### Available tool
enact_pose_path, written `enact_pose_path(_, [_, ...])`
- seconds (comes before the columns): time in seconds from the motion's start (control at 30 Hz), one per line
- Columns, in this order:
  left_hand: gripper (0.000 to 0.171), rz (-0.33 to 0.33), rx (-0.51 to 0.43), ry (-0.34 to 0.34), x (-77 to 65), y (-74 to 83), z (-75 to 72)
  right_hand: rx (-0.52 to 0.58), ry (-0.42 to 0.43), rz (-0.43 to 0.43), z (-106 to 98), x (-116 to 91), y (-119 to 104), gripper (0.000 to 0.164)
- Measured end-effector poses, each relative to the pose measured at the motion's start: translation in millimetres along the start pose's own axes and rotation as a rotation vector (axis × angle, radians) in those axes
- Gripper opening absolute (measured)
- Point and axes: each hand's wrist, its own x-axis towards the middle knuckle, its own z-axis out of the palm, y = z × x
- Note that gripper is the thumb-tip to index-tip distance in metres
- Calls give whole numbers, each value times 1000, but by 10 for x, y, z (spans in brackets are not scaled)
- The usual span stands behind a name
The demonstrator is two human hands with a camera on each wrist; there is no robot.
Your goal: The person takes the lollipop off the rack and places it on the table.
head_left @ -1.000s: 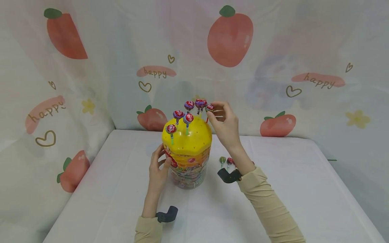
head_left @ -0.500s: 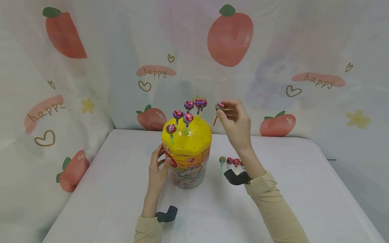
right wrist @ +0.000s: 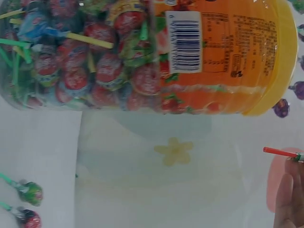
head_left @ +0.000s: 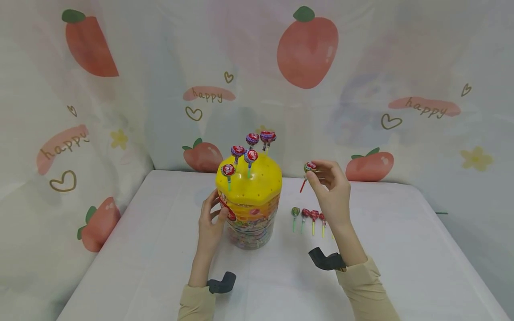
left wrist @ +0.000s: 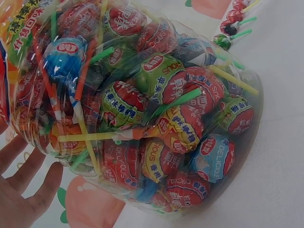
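A clear jar (head_left: 250,232) full of wrapped lollipops, with a yellow lid (head_left: 261,185), stands upright on the table. My left hand (head_left: 210,225) holds its left side, thumb towards the front; the left wrist view shows the fingers (left wrist: 45,183) at the jar wall. Right of the jar, my right hand (head_left: 333,189) pinches a lollipop (head_left: 309,166) by its green-and-red wrapped head. The red stick (right wrist: 280,152) points down and is apart from the lid. Several purple-and-red lollipops (head_left: 251,156) stand upright in the lid, which has small holes.
On the white table (head_left: 160,249), right of the jar, several lollipops lie in a row, a green one (head_left: 295,211) leftmost and red ones (head_left: 314,216) beside it. The right forearm partly hides the row. A printed curtain (head_left: 257,102) hangs behind the table.
My right hand has moved away from the lid, to the right and then down, still pinching the red-stick lollipop. More of the row on the table shows. The left hand stays on the jar.
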Motion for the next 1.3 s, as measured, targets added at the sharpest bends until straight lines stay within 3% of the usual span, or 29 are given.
enact_pose_path(0.33, [58,-57,26,-7,17,30,-1,-7,55,63,-159,-228,249,30])
enact_pose_path(0.5, [56,-39,-4,-10,18,15,10,-36,84,147,-274,-317,366,30])
enact_pose_path(0.73, [55,7,-18,-12,5,34,15,-84,124,209,-404,-394,315,29])
enact_pose_path(1.07, [55,15,3,-1,-15,-23,14,-122,133,284,-611,-437,588,27])
enact_pose_path(1.3, [55,34,10,3,2,-22,6,-153,152,399,-767,-464,1000,29])
